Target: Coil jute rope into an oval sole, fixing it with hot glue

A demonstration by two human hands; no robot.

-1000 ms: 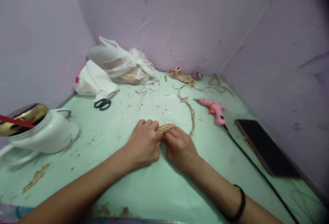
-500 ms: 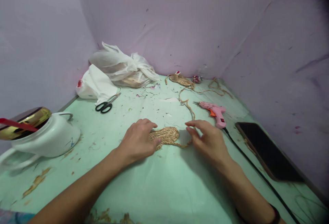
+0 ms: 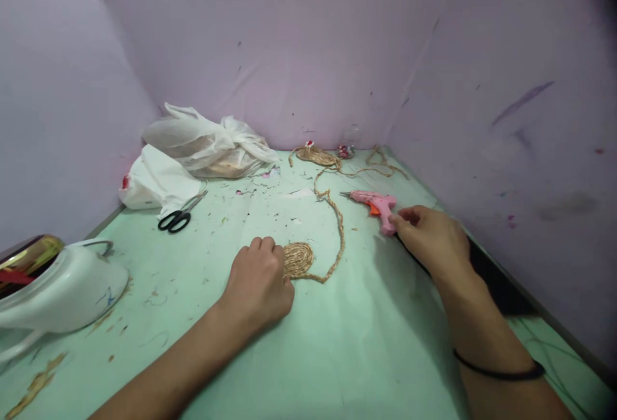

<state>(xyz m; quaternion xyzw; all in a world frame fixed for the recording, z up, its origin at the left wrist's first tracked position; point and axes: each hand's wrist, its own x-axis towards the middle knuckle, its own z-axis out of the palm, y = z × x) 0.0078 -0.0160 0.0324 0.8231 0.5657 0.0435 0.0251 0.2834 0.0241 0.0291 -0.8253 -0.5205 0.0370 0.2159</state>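
My left hand (image 3: 260, 282) is closed over the near end of a flat coil of braided straw rope (image 3: 299, 259), sole-shaped and lying on the table; the fingers cover part of it. From the coil a loose length of rope (image 3: 341, 233) curves right and then back toward the far wall. On the right, my right hand (image 3: 434, 237) is at the grip of a pink glue gun (image 3: 383, 208) with an orange trigger. Its thumb is at the grip's lower end, and the fingers are bent but not wrapped round it. The gun lies on its side, nozzle pointing left.
Black-handled scissors (image 3: 176, 219) lie at the left, beside white cloth or paper (image 3: 161, 179) and a tied plastic bag (image 3: 207, 143). A white pot (image 3: 81, 285) stands far left. Another straw sole (image 3: 315, 155) lies at the back. My right arm partly hides a dark phone (image 3: 501, 285).
My right hand has left the loose rope and moved right to the glue gun's grip. My left hand's fingers have curled in on the coil. The view has turned to the right.
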